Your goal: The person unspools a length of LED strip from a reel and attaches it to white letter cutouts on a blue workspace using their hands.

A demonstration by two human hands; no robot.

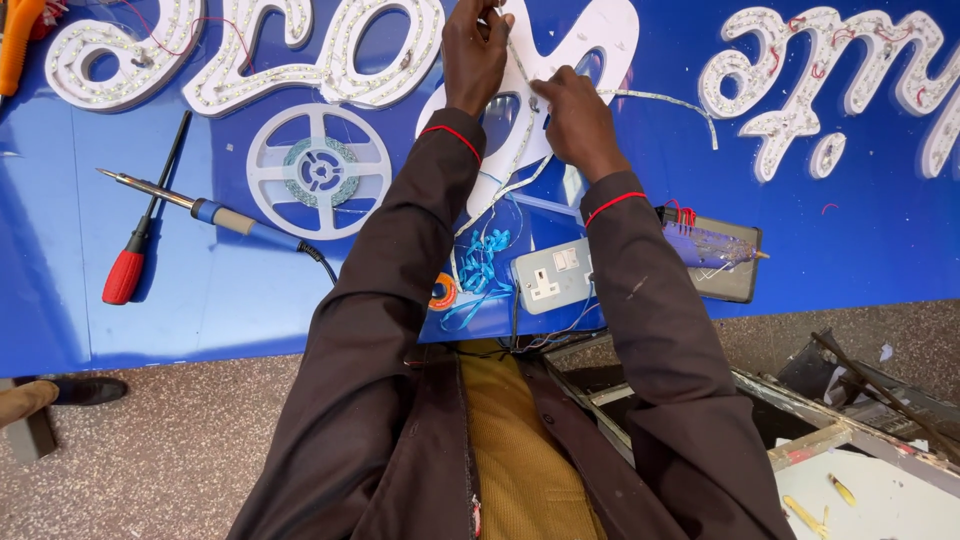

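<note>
On the blue counter (pixel 200 310), we find the red-handled screwdriver (pixel 140 245) left of the white plastic reel (pixel 318 171), and the white wall socket (pixel 553 275) right of it.

Both arms reach forward in dark sleeves with red cuffs, nearly parallel. The left hand (pixel 474 50) is raised farthest, fingers pinched together at the tips. The right hand (pixel 577 122) sits just below and beside those fingertips, fingers curled in a pinch.

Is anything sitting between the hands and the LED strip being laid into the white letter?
Nothing visible does. The left hand and right hand both already pinch the LED strip directly over the white letter; its loose end trails right, across bare blue board.
</note>
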